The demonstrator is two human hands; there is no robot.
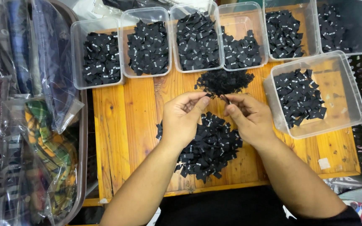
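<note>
Presently the left hand [184, 118] and right hand [248, 117] each pinch a small black label [226, 99] above the label heap [209, 146] near the surface's [122, 125] front edge, apparently sorting, with filled clear tubs [101, 58] along the back edge.

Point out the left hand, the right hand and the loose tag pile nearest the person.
left hand [184, 119]: head view, back of hand.
right hand [248, 117]: head view, back of hand.
tag pile [212, 150]: head view, pile's middle.
</note>
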